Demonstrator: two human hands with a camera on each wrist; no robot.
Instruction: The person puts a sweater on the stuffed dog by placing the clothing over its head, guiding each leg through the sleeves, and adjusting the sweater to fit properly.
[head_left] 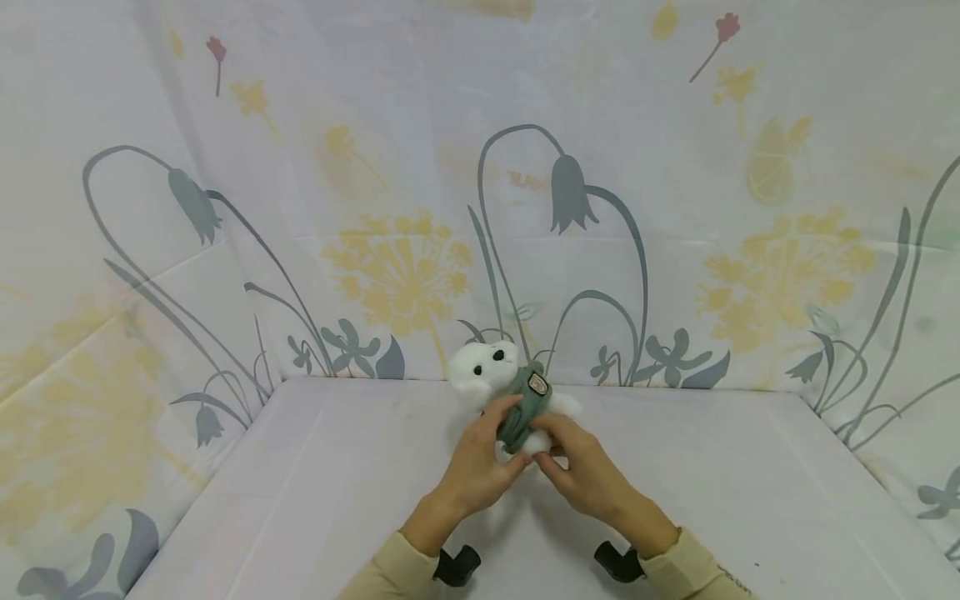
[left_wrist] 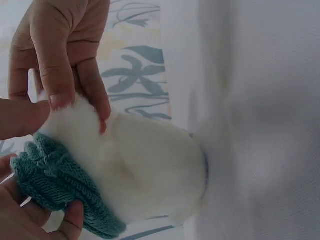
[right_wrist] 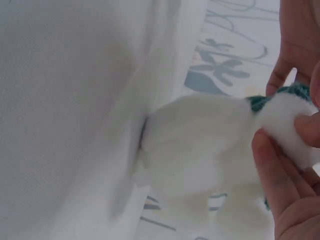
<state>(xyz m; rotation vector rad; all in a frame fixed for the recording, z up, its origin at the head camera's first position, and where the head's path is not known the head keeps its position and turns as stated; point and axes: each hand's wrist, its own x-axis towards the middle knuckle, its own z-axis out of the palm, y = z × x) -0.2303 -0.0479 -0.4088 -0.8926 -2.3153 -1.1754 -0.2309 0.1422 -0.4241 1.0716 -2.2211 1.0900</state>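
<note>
A white plush toy animal [head_left: 472, 379] with dark eyes and nose is held tilted above the table, its head toward the upper left. It wears a green knitted sweater [head_left: 525, 408] with a small badge on the front. My left hand [head_left: 480, 462] grips the toy's side, its fingers on the sweater [left_wrist: 60, 175] in the left wrist view. With thumb and fingers, my right hand [head_left: 581, 467] pinches a white furry part [right_wrist: 285, 125] at the toy's lower end. The thumbs are close together there. The toy's back is hidden in the head view.
The white-covered table [head_left: 337, 483] reaches back to a floral-printed cloth wall [head_left: 420, 167]. More printed cloth stands at both sides. Black wrist fittings [head_left: 459, 567] show under the beige sleeves [head_left: 397, 571].
</note>
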